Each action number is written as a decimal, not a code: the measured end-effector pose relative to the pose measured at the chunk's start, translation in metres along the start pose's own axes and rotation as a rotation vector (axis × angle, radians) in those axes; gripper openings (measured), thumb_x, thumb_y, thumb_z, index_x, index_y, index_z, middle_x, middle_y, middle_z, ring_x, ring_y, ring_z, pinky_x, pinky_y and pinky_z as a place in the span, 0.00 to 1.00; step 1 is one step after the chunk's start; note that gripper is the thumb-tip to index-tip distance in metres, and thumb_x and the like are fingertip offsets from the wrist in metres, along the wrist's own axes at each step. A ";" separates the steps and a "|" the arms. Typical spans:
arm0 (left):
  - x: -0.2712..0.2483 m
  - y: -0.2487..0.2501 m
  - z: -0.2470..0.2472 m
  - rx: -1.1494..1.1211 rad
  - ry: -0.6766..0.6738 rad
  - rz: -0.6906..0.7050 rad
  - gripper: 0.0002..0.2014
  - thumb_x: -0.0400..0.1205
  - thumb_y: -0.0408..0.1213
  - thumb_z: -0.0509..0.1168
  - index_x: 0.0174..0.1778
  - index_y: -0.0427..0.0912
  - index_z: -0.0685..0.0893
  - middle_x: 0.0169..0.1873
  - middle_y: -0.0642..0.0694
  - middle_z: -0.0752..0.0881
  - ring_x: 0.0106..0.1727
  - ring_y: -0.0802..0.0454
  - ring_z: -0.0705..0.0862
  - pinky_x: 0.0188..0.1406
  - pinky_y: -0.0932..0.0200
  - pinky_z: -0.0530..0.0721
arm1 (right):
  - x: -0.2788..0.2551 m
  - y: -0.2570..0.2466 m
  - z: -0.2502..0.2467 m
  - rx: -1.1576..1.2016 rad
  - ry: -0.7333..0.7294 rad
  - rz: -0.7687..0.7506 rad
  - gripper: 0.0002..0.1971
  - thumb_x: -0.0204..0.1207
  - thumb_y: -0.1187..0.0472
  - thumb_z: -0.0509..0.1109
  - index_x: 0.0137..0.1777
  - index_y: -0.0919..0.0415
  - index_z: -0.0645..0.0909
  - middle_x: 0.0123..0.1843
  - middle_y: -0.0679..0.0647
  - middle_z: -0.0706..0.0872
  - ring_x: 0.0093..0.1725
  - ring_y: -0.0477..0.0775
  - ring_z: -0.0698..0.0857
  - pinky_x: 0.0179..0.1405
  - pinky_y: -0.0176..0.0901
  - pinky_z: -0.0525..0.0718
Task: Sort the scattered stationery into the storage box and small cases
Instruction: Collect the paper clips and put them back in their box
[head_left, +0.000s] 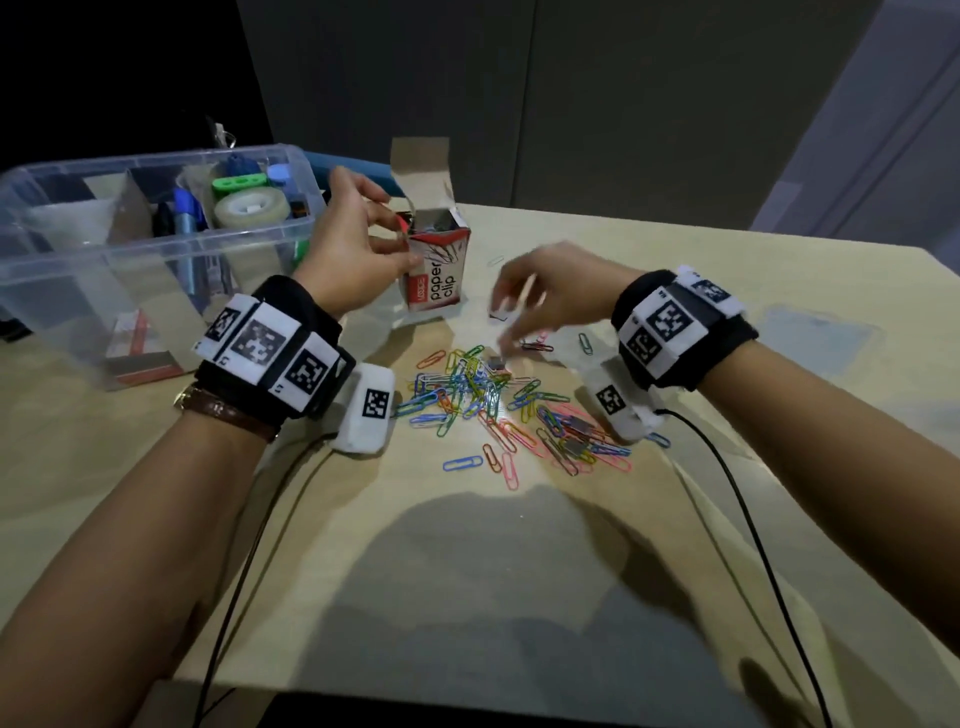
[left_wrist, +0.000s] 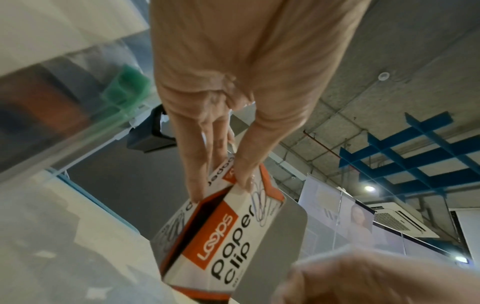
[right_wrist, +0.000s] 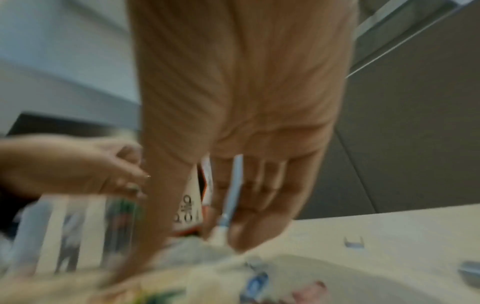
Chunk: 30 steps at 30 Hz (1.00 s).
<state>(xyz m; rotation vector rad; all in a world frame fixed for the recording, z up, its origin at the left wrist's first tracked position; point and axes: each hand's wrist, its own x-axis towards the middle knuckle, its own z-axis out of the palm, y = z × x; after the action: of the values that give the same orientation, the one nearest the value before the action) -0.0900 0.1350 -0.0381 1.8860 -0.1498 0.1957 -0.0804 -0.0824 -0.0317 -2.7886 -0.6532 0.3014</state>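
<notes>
Spreading across most of the head view is the pale wooden table (head_left: 675, 291), lit from above. At its far left stands the clear plastic storage box (head_left: 104, 270), with card dividers inside and, among other things, a roll of clear tape (head_left: 253, 206), a green holder (head_left: 239, 183) and blue pens (head_left: 187, 213) showing through its walls. Just right of that box stands the small paper clip case (head_left: 439, 265), upright on the table, its top flap raised and its mouth open.

In the middle of the table, nearer the person, lies the pile of coloured paper clips (head_left: 483, 395), tangled loosely, with a few strays such as a blue clip (head_left: 462, 463) at its near edge and a single pale one beyond the case.

Both wrists wear black bands with square printed markers, and a cable trails from each toward the table's near edge.

At the case's top is the left hand (head_left: 353, 249); in the left wrist view its fingers (left_wrist: 197, 164) and thumb lie narrow against the upper edge of the case (left_wrist: 233, 236), pinching it there.

Above the far side of the pile, blurred, hangs the right hand (head_left: 550, 296); in the right wrist view its fingers (right_wrist: 259, 205) curl round something thin and pale blue (right_wrist: 233, 185), though the blur keeps me from telling what it is.
</notes>
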 end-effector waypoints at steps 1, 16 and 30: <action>0.000 0.000 0.000 0.003 -0.011 -0.014 0.26 0.76 0.22 0.71 0.57 0.43 0.61 0.51 0.48 0.80 0.54 0.47 0.87 0.50 0.50 0.88 | 0.001 -0.002 0.007 0.000 -0.118 -0.094 0.28 0.62 0.49 0.85 0.63 0.50 0.84 0.60 0.47 0.85 0.53 0.46 0.83 0.50 0.35 0.81; -0.002 0.003 -0.001 0.036 -0.042 -0.076 0.26 0.76 0.24 0.72 0.59 0.44 0.62 0.56 0.45 0.81 0.54 0.48 0.86 0.50 0.51 0.88 | 0.018 -0.013 0.028 0.006 -0.195 -0.312 0.11 0.66 0.55 0.84 0.46 0.56 0.90 0.36 0.46 0.87 0.33 0.42 0.82 0.43 0.39 0.81; -0.010 -0.001 0.010 -0.048 -0.299 -0.100 0.26 0.74 0.20 0.72 0.58 0.42 0.64 0.52 0.44 0.80 0.43 0.51 0.88 0.43 0.53 0.90 | -0.008 -0.015 -0.048 0.595 0.130 -0.262 0.11 0.70 0.65 0.77 0.52 0.68 0.87 0.47 0.63 0.91 0.45 0.52 0.91 0.43 0.36 0.88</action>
<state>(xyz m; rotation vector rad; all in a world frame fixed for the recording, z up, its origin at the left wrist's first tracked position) -0.0992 0.1256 -0.0438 1.8614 -0.2603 -0.1583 -0.0814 -0.0828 0.0189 -2.1130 -0.7412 0.2137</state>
